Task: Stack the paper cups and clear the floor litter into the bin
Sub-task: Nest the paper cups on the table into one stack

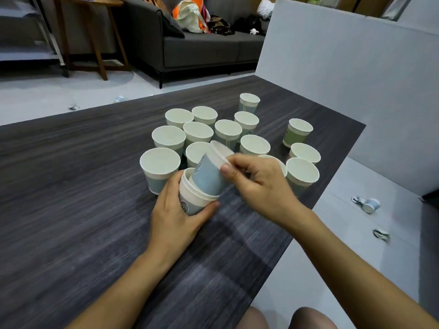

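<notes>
Several paper cups (168,136) stand upright in a cluster on the dark wood-grain table (71,186). My left hand (175,217) grips a tilted cup (192,198) just above the table near the cluster. My right hand (256,184) pinches the rim of a blue cup (207,176), whose base sits partly inside the left hand's cup. A green cup (297,134) stands apart at the right. On the floor to the right lie a fallen blue cup (371,205) and a crumpled scrap (381,234). More litter (73,107) lies on the floor beyond the table.
A grey board (344,79) rises behind the table's right side. A dark sofa (202,48) with bags and a wooden side table (95,32) stand at the back. My knees (285,319) show below the table's near edge. No bin is in view.
</notes>
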`<state>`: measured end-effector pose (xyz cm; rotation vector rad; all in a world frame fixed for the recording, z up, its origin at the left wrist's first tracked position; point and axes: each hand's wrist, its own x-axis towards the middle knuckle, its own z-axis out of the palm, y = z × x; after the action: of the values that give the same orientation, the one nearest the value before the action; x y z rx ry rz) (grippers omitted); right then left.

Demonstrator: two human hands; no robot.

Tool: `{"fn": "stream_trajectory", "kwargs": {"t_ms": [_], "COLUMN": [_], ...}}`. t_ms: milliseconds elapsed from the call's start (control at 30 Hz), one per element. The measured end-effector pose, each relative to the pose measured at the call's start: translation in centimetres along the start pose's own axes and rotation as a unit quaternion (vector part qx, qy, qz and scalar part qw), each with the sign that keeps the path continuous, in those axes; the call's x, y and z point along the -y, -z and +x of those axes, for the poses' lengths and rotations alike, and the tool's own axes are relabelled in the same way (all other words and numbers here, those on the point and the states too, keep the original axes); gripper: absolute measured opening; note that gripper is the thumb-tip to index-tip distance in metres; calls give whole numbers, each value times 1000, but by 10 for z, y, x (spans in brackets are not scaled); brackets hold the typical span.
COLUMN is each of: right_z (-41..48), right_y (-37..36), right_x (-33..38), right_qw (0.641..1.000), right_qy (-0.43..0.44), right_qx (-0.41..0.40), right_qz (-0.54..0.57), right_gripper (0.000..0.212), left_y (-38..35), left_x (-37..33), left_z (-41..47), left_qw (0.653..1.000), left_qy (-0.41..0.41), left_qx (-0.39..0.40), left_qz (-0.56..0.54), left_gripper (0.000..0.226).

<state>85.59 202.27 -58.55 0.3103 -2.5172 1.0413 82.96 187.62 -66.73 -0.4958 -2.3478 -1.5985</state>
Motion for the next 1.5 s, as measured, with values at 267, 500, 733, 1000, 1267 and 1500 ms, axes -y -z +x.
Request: {"fn": "stream_trajectory", "kwargs": {"t_ms": [267,500,733,1000,1267,1500], "right_z": [-16,7,38,31,10,-5], "right_y": [-38,-23,-38,-37,-14,-33], "right_x": [0,-2,-22,-19,21,29], "right_qw": [983,986,982,976,985,997], "right_qy": [-57,-55,-68,-27,-48,22], "right_qx": [154,-5,57,-21,-155,-73], "right_qz": [85,160,-169,-213,52,23], "right_gripper": [37,23,34,20,12,19], "left_y": [4,17,38,37,35,37], "left_x": [-2,-8,2,7,9,10], "left_z": [-4,-9,-18,-10,-10,-9], "left_qw": [999,999,1000,998,998,997], "left_qy": [-15,2,-8,32,44,52], "left_qx": [-40,-46,-30,-33,-27,-47], "left_qz": [-19,-14,-3,-46,-41,-35], "left_gripper": [72,77,66,67,74,63]}}
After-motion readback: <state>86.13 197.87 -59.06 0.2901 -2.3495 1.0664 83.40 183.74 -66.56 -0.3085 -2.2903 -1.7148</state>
